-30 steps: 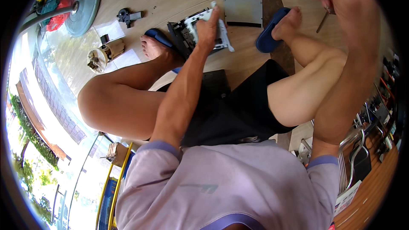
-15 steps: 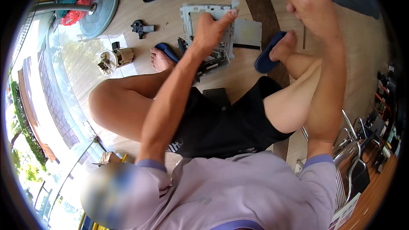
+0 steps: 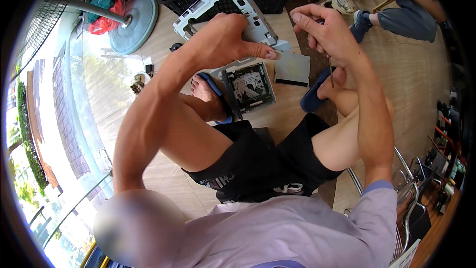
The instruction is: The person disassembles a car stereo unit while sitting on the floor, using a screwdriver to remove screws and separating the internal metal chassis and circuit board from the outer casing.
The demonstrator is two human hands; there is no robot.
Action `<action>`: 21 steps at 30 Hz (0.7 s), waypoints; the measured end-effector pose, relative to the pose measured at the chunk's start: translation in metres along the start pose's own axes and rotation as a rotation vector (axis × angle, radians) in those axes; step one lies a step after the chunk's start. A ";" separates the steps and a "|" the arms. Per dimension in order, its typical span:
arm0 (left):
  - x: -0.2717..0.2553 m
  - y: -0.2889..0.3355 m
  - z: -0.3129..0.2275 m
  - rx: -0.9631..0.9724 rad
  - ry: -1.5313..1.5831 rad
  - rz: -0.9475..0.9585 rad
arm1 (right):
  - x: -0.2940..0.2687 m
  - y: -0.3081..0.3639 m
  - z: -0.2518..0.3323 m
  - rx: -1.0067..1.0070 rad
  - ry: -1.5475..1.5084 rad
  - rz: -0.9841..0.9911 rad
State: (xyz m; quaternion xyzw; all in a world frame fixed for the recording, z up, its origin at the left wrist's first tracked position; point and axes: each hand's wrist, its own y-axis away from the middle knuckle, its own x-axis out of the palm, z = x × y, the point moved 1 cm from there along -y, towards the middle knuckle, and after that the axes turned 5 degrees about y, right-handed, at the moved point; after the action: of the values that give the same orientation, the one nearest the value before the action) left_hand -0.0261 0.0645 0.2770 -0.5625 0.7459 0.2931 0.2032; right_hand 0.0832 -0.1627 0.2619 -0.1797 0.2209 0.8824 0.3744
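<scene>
The floor runs out on every side into the dark rim. At upper right, a co-worker is cut off there, leaving a leg, a hand and shoes. The black crate loses its top to the picture's upper edge, and the frame covers part of it. That metal frame is raised and tilted in front of the crate, its lower left side hidden by the arm. Nearer, the unit lies on the floor, innards exposed, a sandal just beside it; the plate lies to its right. The left hand has its grip on the frame, fingers out of sight and thumb showing. The right hand has its grip closed around what seems to be a screwdriver, handle mostly covered, thin shaft pointing down.
</scene>
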 end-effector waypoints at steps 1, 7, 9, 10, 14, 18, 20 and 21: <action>0.001 -0.001 -0.001 0.003 0.003 0.001 | 0.002 0.001 0.000 0.058 -0.042 0.031; 0.022 -0.001 0.007 0.201 -0.080 0.090 | 0.015 0.007 0.007 0.101 -0.268 0.133; 0.028 0.002 0.013 0.176 -0.069 0.179 | 0.019 0.009 0.010 0.123 -0.317 0.154; 0.033 0.003 0.017 0.155 -0.088 0.218 | 0.022 0.010 0.009 0.099 -0.314 0.176; 0.033 -0.005 0.025 0.098 -0.131 0.320 | 0.034 0.010 0.001 0.048 -0.130 0.168; 0.030 -0.023 0.064 -0.050 -0.111 0.209 | 0.019 0.012 0.008 0.026 -0.033 0.068; 0.021 -0.024 0.095 -0.141 -0.211 0.102 | 0.012 0.010 0.014 0.027 -0.076 0.015; 0.017 -0.020 0.113 -0.183 -0.262 0.041 | 0.006 0.009 0.018 0.022 -0.107 -0.039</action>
State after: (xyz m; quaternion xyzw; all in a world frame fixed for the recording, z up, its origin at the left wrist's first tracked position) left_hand -0.0144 0.1237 0.1781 -0.5204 0.6945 0.4349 0.2403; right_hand 0.0702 -0.1553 0.2767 -0.1321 0.2068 0.8808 0.4049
